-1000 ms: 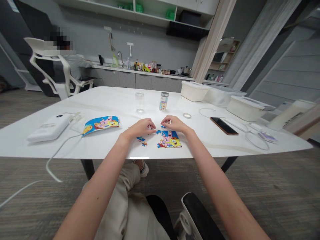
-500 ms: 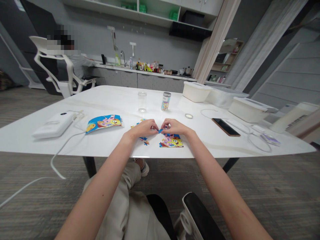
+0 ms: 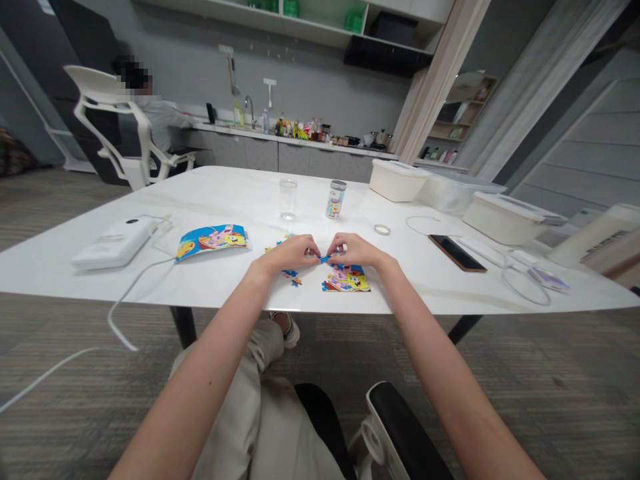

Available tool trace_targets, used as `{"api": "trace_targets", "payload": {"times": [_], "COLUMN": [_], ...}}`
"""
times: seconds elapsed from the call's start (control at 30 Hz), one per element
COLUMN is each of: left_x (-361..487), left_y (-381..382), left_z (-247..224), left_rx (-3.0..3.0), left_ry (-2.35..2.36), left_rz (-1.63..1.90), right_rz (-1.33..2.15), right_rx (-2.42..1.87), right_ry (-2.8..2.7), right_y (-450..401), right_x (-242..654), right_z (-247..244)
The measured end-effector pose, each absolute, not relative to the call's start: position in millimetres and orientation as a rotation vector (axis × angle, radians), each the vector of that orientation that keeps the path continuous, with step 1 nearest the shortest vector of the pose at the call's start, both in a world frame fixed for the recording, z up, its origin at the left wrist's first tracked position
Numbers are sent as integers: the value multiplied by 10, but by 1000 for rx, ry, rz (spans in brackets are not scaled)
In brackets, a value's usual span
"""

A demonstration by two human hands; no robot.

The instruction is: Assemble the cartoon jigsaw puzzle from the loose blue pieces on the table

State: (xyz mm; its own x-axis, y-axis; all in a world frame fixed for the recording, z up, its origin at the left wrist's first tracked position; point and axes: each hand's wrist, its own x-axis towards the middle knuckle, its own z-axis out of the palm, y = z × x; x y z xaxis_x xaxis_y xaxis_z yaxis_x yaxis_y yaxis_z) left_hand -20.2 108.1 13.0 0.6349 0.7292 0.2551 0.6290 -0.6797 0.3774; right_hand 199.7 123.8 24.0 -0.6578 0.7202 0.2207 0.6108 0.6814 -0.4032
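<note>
My left hand (image 3: 293, 253) and my right hand (image 3: 355, 250) meet over the white table (image 3: 225, 193), their fingertips pinched around a small blue jigsaw piece (image 3: 325, 259). Just below them lies a partly joined cartoon jigsaw section (image 3: 346, 281). Loose pieces (image 3: 291, 274) are scattered under my left hand. My palms hide some of the pieces. To the left, a printed cartoon picture sheet (image 3: 212, 241) lies flat, out of reach of my fingers.
A white power bank (image 3: 117, 241) with a cable sits at the table's left. Further back stand a clear glass (image 3: 288, 199) and a cartoon-labelled jar (image 3: 335, 199). A phone (image 3: 457, 253) and white lidded boxes (image 3: 503, 218) lie right. A seated person (image 3: 160, 123) is behind.
My hands have drawn together from slightly apart, and their fingertips now pinch the blue piece above the joined section. The whole view has tilted slightly.
</note>
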Motion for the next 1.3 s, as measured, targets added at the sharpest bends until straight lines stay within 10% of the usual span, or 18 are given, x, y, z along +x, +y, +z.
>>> {"api": "trace_targets", "payload": {"times": [1.3], "left_x": [-100], "left_y": [1145], "left_z": [26], "left_rx": [2866], "left_ry": [850], "left_rz": [611], "right_rz": [763], "right_rx": [-1114], "right_ry": [-2495], "right_y": [1339], "right_x": [2130], "right_z": [197]}}
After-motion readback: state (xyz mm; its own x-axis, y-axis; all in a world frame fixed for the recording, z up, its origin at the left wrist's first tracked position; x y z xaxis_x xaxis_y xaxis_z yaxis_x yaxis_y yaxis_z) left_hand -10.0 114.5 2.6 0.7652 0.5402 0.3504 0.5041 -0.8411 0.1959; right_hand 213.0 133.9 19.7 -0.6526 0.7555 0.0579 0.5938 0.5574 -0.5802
